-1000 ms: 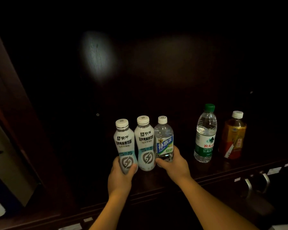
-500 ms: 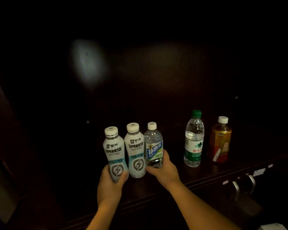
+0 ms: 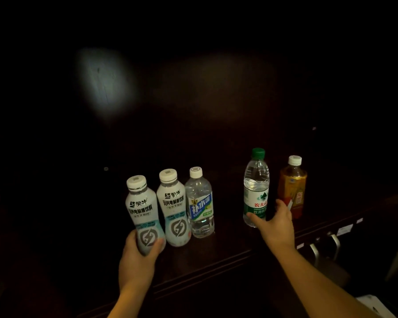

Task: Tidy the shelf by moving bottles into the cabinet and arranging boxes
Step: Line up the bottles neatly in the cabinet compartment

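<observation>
Five bottles stand in a row on the dark wooden cabinet shelf (image 3: 228,251). My left hand (image 3: 137,258) grips the base of the leftmost white electrolyte bottle (image 3: 140,210), which tilts slightly left. A second white electrolyte bottle (image 3: 174,207) stands beside it, touching a clear bottle with a blue label (image 3: 200,203). Further right, my right hand (image 3: 277,223) wraps around the lower part of the green-capped water bottle (image 3: 256,184), thumb in front and fingers behind. An amber tea bottle (image 3: 293,187) with a white cap stands just right of that hand.
The cabinet interior is very dark, with a pale light patch (image 3: 104,81) on its back panel. Metal drawer handles (image 3: 331,244) sit below the shelf edge at the right. A white object (image 3: 375,304) shows at the bottom right corner.
My right hand has let go of the blue-label bottle and moved right onto the green-capped water bottle. My left hand still holds the leftmost white bottle.
</observation>
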